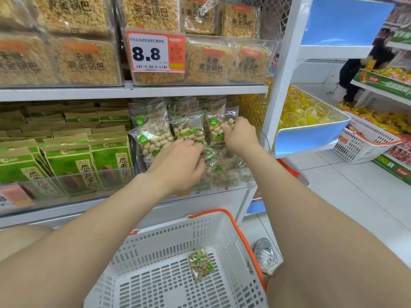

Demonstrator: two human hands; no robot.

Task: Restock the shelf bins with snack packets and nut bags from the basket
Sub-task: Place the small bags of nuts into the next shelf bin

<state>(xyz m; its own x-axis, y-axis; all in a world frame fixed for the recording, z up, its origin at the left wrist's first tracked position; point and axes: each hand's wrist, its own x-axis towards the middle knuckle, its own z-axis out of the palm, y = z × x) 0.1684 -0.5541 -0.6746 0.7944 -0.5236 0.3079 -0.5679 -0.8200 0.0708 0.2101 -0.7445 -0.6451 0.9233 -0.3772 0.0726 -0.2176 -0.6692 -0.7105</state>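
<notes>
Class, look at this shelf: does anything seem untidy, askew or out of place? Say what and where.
The peanut bags in the clear bin lean and overlap at mixed angles, unlike the neater green packets beside them. One peanut bag lies alone in the basket.

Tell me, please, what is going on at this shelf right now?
A person is restocking the clear bin with peanuts. The right hand pinches an upright peanut bag at the bin's right side. The left hand reaches in among the stacked bags at the front, its fingertips hidden. The white basket below holds a single peanut bag.
</notes>
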